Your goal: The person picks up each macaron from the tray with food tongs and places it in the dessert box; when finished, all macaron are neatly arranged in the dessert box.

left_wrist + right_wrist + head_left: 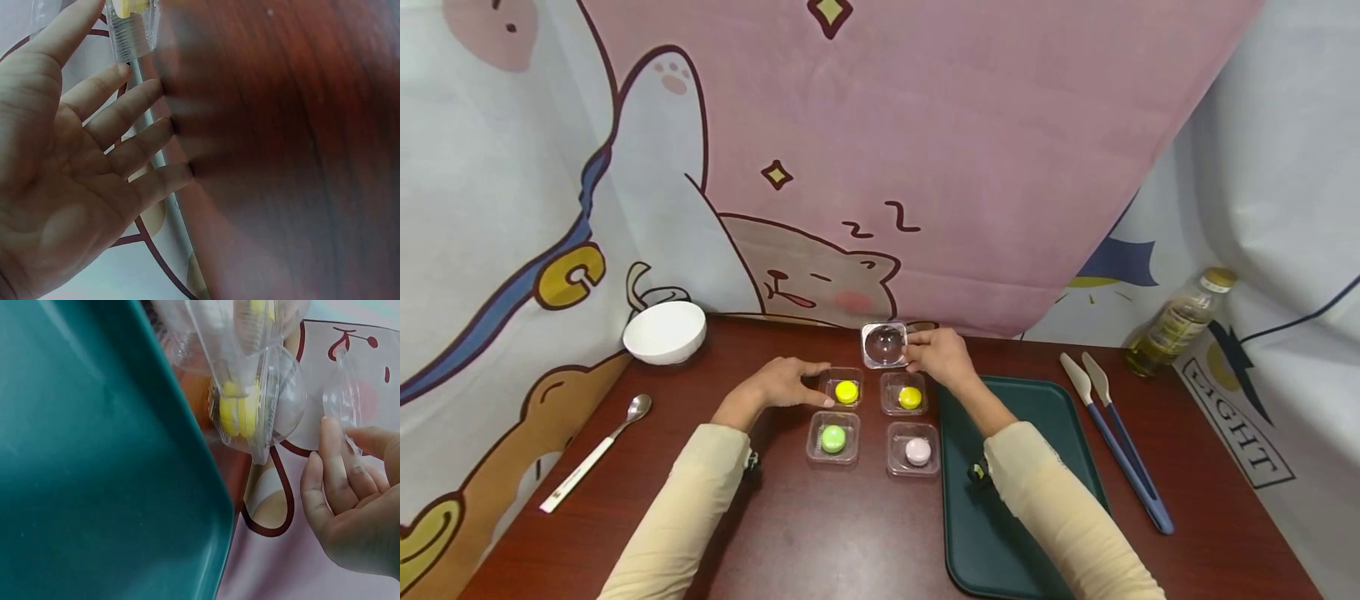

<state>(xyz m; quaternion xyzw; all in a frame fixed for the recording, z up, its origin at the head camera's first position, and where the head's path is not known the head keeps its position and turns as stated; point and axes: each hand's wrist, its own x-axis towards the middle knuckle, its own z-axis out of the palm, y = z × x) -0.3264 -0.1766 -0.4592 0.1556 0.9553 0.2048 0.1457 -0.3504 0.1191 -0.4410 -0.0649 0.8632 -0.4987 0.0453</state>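
Observation:
My right hand (942,357) pinches the edge of a clear square plastic lid (883,344) with a domed middle, behind the clear boxes; in the right wrist view the lid (340,400) is between thumb and fingers. My left hand (775,385) has its fingers extended, thumb and forefinger touching the left side of a clear box (859,400) with a yellow macaron (846,392). Beside it, another box (887,408) has a yellow macaron (910,397), under a dome in the right wrist view. Nearer me are boxes with a green macaron (832,439) and a pale pink macaron (917,452).
A dark green tray (1000,533) lies under my right forearm. Right of it are blue-handled tongs (1123,450) and an oil bottle (1172,329). A white bowl (665,333) and a white-handled spoon (591,458) are at the left. A printed cloth (985,167) hangs behind the table.

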